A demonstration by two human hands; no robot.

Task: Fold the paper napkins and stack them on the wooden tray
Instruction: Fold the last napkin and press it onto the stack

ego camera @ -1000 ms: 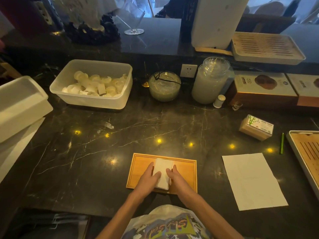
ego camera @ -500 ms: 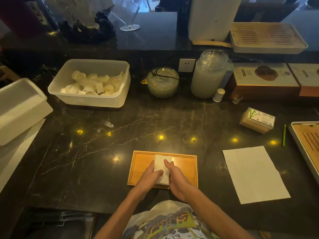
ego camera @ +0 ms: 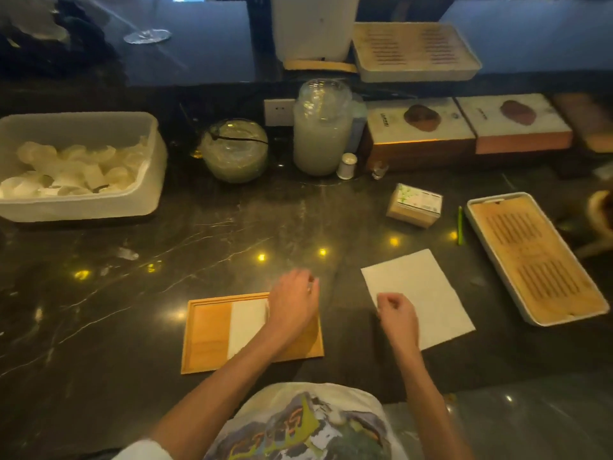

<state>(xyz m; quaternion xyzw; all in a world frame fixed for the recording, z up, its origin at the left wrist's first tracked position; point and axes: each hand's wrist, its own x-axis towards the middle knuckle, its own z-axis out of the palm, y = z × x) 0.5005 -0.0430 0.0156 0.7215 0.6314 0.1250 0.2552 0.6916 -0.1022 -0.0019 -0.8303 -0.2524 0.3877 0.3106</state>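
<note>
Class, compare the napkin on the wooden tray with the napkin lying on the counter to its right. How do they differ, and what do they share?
The folded napkin is a narrow strip; the flat napkin is a wide open sheet. The folded napkin lies on the wooden tray; the flat napkin lies on the dark counter. Both are white paper.

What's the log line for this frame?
stage: between napkins | folded napkin: on wooden tray | left hand: over tray, empty | right hand: at flat napkin corner, grip unclear
</note>
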